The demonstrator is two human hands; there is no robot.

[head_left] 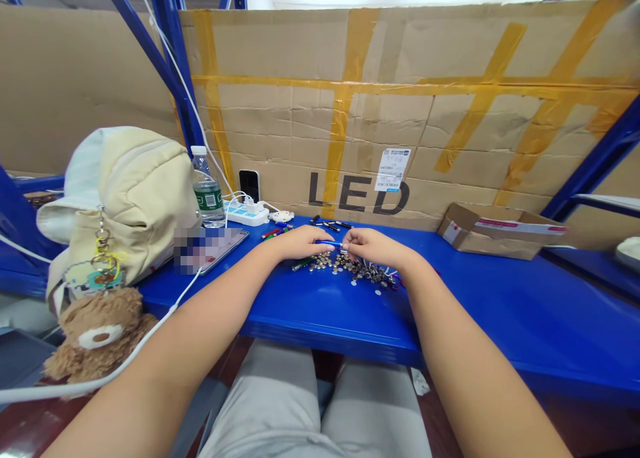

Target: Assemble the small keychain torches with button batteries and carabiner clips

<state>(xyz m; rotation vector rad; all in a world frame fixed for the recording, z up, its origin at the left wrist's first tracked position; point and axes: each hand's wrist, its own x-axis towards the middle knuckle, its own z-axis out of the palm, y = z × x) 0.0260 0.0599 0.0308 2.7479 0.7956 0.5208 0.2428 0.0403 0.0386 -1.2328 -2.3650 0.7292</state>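
My left hand and right hand meeting at frame centre, both pinched on a small blue pen-like tube, above a heap of button cells on the blue desk, cream backpack at left.

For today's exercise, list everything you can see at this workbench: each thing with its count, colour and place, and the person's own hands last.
shelf: one, blue, across the front
cardboard sheet: one, brown with yellow tape, behind the shelf
small pen-like tube: one, blue, between both hands
small metal parts: a pile, silver, under the hands
backpack: one, cream, far left
teddy bear: one, brown, hanging below the backpack
water bottle: one, clear, right of the backpack
power strip: one, white, beside the bottle
cardboard box: one, brown, right
left hand: holding the tube
right hand: holding the tube's other end
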